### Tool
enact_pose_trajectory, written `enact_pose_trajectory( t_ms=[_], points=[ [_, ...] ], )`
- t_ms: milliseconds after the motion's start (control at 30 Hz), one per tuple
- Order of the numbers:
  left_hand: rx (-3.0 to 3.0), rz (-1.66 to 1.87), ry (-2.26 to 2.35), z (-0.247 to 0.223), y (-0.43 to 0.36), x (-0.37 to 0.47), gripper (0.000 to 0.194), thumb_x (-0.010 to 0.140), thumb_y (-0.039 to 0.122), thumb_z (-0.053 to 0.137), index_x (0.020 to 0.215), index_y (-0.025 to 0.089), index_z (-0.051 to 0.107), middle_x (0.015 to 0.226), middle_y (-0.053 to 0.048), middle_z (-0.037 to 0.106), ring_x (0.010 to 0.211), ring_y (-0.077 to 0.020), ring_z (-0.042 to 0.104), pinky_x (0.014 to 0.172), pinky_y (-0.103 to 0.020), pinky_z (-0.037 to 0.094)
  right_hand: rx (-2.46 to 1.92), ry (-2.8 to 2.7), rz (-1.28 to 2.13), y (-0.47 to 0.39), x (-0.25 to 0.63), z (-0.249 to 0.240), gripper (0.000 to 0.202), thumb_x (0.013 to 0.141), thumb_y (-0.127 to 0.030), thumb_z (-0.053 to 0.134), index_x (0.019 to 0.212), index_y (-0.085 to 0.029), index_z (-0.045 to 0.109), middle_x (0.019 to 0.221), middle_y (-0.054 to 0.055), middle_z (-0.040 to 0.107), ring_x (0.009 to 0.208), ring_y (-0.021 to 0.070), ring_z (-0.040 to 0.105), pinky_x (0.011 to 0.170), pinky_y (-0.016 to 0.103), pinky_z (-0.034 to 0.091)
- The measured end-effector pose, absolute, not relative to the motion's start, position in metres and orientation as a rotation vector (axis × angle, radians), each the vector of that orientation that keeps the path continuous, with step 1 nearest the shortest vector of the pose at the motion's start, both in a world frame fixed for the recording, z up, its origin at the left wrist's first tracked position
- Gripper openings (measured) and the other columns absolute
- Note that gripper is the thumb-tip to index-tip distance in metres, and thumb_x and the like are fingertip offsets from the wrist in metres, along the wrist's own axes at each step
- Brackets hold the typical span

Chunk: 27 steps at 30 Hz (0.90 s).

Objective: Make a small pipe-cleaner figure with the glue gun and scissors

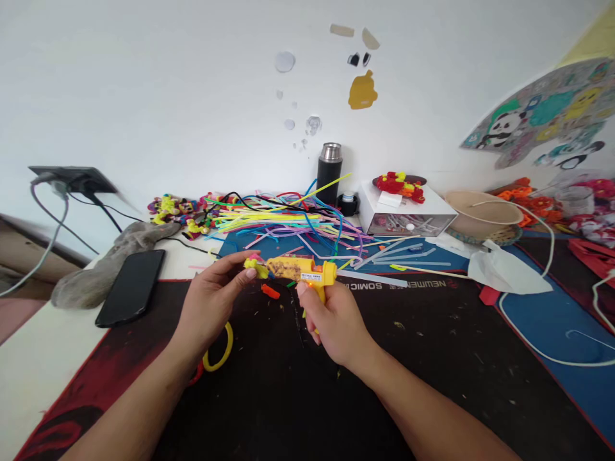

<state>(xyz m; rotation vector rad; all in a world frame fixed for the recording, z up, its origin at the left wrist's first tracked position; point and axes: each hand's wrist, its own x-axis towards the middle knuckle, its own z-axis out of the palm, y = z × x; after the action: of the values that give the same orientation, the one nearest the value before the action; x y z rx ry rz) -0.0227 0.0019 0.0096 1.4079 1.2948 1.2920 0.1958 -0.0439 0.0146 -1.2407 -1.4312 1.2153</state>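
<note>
Two bare hands reach in from the near side in the head view, over a dark desk mat with a red edge. The left hand pinches a small yellow and pink fuzzy piece between thumb and fingers. The right hand is closed around the handle of a yellow glue gun, which lies level above the mat's far part, its nozzle end pointing left at the piece; whether the two touch, I cannot tell. A translucent glue stick sticks out to the right from the gun's rear.

An orange-red scrap lies on the mat just beyond the gap between the hands. A yellow loop handle shows beside the left forearm, partly covered by it. Farther left, a black phone lies across the mat's edge.

On the far side, a heap of coloured fuzzy stems spreads in front of the wall, with small fuzzy figures at its left end. A black thermos stands upright behind the heap, and right of it sits a white box with red and yellow fuzzy pieces on top. Farther right are a beige bowl and orange fuzzy pieces.
</note>
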Motion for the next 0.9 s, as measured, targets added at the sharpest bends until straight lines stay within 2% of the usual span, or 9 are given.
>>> enact_pose_trajectory(
  t_ms=[500,900],
  points=[
    [1.427,1.293,1.311,0.0106,0.0017,-0.0229,0.046,0.080,0.057,0.089,0.115,0.028,0.086,0.115,-0.007,0.084,0.100,-0.0277,0.075,0.088,-0.036,0.060,-1.245,-1.461,1.166,-0.0443,0.1965,0.0169,0.054,0.104,-0.053,0.052,0.058,-0.024,0.044,0.044,-0.004,0.046,0.040,0.0103,0.043,0.046,0.026,0.030],
    [1.369,1.350,1.261,0.0060,0.0036,-0.0241,0.045,0.080,0.054,0.091,0.116,0.028,0.085,0.121,-0.007,0.084,0.110,-0.0295,0.076,0.097,-0.038,0.060,-1.265,-1.482,1.144,-0.0437,0.1963,0.0187,0.054,0.102,-0.051,0.052,0.056,-0.024,0.042,0.044,-0.003,0.045,0.040,0.0100,0.041,0.045,0.026,0.029]
  ],
)
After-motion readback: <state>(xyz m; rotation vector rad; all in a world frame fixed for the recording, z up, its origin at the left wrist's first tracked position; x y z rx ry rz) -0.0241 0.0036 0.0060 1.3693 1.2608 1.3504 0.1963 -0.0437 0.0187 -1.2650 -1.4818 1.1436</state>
